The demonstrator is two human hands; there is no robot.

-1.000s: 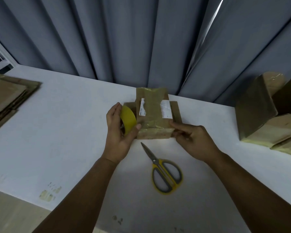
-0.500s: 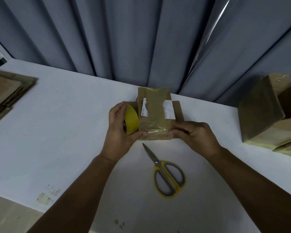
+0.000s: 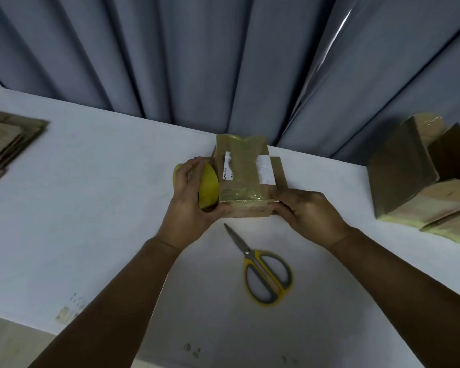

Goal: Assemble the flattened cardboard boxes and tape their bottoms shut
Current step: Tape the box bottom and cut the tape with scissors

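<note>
The left hand (image 3: 187,208) grips a yellow tape roll (image 3: 209,185) against the box (image 3: 243,179) on the bench (image 3: 91,208), while the right hand (image 3: 307,216) pinches the box's near right corner.

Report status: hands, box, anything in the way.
Left hand grips tape roll against box. Right hand holds its near right corner. Scissors lie closed on table in front, touching nothing.

The box (image 3: 243,181) is matt brown cardboard, its top glossy under clear tape film — wrinkled in places. The tape roll (image 3: 209,187) is smooth, shiny yellow. The scissors (image 3: 250,254) have dull metal blades and plastic handles. The desk (image 3: 91,197) is matt white — the curtain (image 3: 197,62) grey cloth.
</note>
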